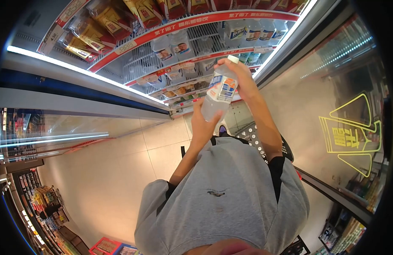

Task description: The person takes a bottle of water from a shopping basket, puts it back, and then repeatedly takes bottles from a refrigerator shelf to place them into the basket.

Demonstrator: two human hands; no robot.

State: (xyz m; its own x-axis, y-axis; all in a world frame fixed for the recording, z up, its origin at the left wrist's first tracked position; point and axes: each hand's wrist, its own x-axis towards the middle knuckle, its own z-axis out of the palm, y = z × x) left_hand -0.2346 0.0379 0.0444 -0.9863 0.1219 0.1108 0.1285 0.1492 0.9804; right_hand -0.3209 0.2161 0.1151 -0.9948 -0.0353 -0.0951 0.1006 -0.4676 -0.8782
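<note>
Bottle tilted, cap toward the shelves; both hands' fingers wrapped around it.

**Bottle held at open cooler**

Both hands grip one clear water bottle, white cap at 1 o'clock. Left hand wraps the base; right hand closes around the neck. Cooler shelves at 12 o'clock carry more bottles. Glass door open at 3 o'clock.
</note>
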